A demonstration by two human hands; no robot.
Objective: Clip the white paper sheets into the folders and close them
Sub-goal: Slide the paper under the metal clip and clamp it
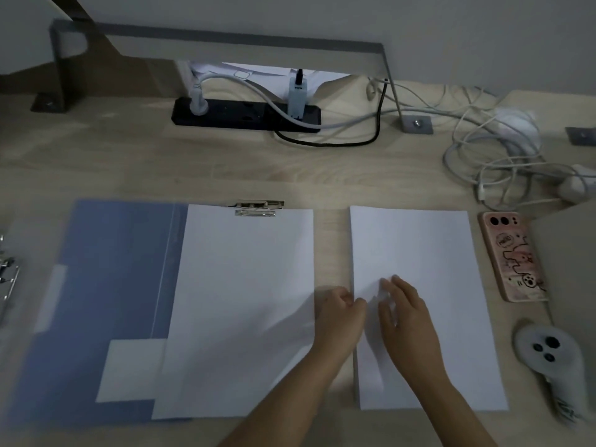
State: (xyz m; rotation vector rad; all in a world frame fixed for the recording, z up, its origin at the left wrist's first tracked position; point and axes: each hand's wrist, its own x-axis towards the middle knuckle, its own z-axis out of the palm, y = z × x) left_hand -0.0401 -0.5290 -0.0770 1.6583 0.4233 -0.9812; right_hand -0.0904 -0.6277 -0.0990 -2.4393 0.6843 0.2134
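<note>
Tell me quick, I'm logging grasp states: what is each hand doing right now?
Left hand: fingers curled, pinching the left edge of the loose paper stack.
Right hand: open, fingers flat on that stack, holding nothing.

We see the open folder [106, 285] left, the loose paper stack [419, 285] right, the phone [512, 259] right of it, and the power strip [246, 116] far.

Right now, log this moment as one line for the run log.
stage: picking sheet | left hand: pinching edge of loose paper stack | right hand: flat on stack | blue folder: open, paper under clip
</note>
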